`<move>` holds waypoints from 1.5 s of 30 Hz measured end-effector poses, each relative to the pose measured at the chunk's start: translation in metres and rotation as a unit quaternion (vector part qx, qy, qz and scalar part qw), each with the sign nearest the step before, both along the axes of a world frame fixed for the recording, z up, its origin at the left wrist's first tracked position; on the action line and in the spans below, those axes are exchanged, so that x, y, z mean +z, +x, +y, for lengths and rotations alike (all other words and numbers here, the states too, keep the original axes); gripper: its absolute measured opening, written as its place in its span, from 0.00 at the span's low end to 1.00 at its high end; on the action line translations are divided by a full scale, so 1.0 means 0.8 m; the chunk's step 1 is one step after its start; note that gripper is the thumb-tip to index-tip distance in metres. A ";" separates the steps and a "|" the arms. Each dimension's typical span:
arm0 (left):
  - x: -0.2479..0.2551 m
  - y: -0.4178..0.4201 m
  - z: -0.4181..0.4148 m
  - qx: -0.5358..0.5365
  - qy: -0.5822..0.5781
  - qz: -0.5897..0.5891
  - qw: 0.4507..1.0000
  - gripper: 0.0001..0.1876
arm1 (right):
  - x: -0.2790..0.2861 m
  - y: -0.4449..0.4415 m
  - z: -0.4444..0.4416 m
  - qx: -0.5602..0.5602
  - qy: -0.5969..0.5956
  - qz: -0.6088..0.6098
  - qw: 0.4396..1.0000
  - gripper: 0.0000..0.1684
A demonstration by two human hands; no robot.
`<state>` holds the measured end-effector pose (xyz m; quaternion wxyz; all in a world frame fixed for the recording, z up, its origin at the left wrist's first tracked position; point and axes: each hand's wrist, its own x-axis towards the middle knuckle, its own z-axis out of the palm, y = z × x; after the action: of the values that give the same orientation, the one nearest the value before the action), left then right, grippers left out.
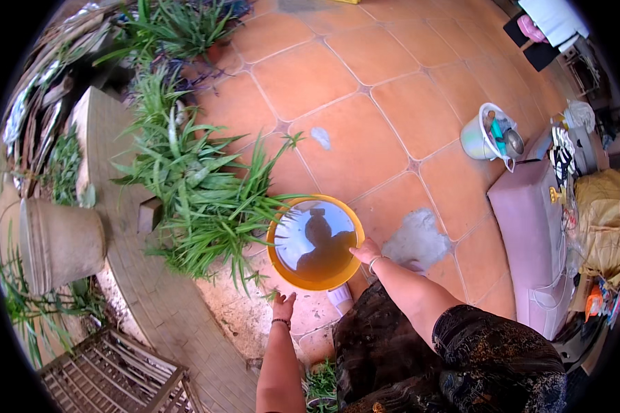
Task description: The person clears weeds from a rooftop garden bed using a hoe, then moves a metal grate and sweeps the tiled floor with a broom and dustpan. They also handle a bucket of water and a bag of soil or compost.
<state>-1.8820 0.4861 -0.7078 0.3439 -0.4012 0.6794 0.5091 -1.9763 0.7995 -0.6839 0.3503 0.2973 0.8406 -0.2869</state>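
A yellow round basin (360, 227) of water is in front of me, its water surface reflecting the sky and a dark silhouette. My right hand (367, 251) grips the basin's right rim, with the thumb over the edge; the fingers beneath are mostly hidden. Just below the basin's lower left side, my left hand (283, 305) is held apart from it with the fingers spread and nothing visible in them. Long green leaves of a potted plant (222, 201) reach over the basin's left rim, and a few leaf tips come close to my left fingers.
Leafy plants line the low tiled ledge (150, 268) at left, beside a large pot (64, 242) and a slatted wooden rack (113, 374). Orange tiles (341, 129) cover the floor. At right stand a white bucket (475, 139) holding tools and a mauve padded seat (522, 222) with clutter behind.
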 end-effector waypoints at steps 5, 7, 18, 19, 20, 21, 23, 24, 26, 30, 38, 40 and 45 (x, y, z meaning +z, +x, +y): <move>-0.085 -0.053 0.023 0.085 0.071 0.026 0.993 0.28 | -0.058 -0.008 0.043 -0.160 -0.172 0.099 0.967 0.18; -0.140 -0.027 -0.041 0.004 0.042 0.121 0.992 0.20 | -0.087 -0.007 0.025 -0.074 -0.165 0.111 0.977 0.16; -0.042 -0.037 0.089 0.142 0.020 0.019 0.990 0.18 | -0.075 0.011 0.093 -0.043 -0.122 0.146 0.981 0.16; -0.040 -0.030 0.104 0.143 0.023 0.017 0.989 0.18 | -0.076 0.018 0.107 -0.043 -0.124 0.153 0.980 0.16; -0.040 -0.027 0.119 0.142 0.022 0.015 0.990 0.17 | -0.077 0.026 0.123 -0.044 -0.126 0.160 0.978 0.16; -0.038 -0.024 0.138 0.139 0.031 0.016 0.990 0.17 | -0.077 0.035 0.140 -0.045 -0.128 0.167 0.977 0.15; -0.034 -0.013 0.175 0.136 0.048 0.019 0.989 0.17 | -0.091 0.058 0.172 -0.066 -0.107 0.185 0.975 0.15; -0.034 -0.009 0.193 0.117 0.048 0.005 0.992 0.17 | -0.094 0.069 0.193 -0.071 -0.104 0.190 0.974 0.15; -0.042 0.010 0.224 0.108 0.033 0.006 0.994 0.18 | -0.093 0.095 0.229 -0.096 -0.120 0.198 0.968 0.14; -0.025 0.008 0.325 0.047 0.023 0.019 0.998 0.17 | -0.082 0.158 0.322 -0.188 -0.136 0.201 0.952 0.12; -0.056 0.052 0.484 -0.129 0.022 0.005 0.991 0.12 | -0.073 0.258 0.500 -0.246 -0.120 0.218 0.937 0.10; -0.054 0.068 0.525 -0.213 -0.024 -0.011 0.977 0.13 | -0.054 0.270 0.540 -0.237 -0.136 0.238 0.932 0.11; -0.045 0.123 0.623 -0.127 0.031 0.032 0.991 0.13 | -0.045 0.330 0.626 -0.216 -0.113 0.194 0.950 0.11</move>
<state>-1.7837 0.9847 -0.7440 0.3963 -0.2842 0.7196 0.4944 -1.7123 1.3004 -0.7196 0.1416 0.3692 0.7697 -0.5012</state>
